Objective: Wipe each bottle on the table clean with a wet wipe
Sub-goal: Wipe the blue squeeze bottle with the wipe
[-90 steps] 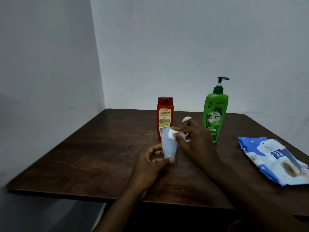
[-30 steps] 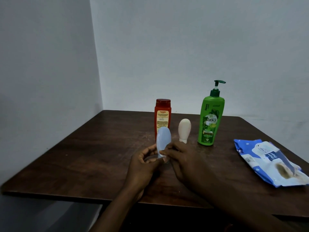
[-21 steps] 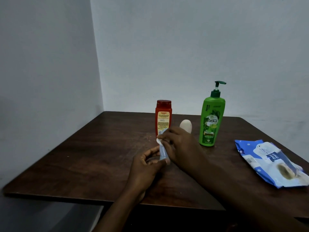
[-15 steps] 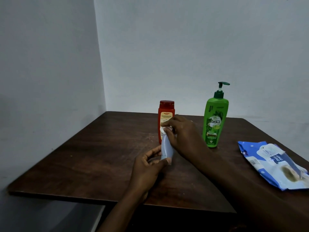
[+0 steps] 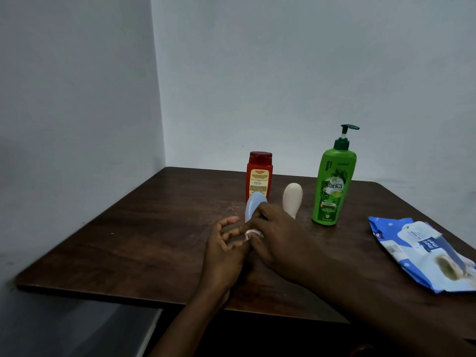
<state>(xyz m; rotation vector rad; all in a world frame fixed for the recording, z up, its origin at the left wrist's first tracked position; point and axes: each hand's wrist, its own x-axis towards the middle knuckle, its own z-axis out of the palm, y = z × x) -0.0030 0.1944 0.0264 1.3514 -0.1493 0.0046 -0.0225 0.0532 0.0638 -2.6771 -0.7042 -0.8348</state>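
The right hand has slid down the blue bottle from top to base, fingers pinching the wipe there. The left hand grips the bottom, I think, over the table. I reckon this one's nearly done.

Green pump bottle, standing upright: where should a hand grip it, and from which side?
Probably take the green pump bottle by its broad body below the shoulder, from the right: the pump neck is thin, and the cream bottle stands close on its left.
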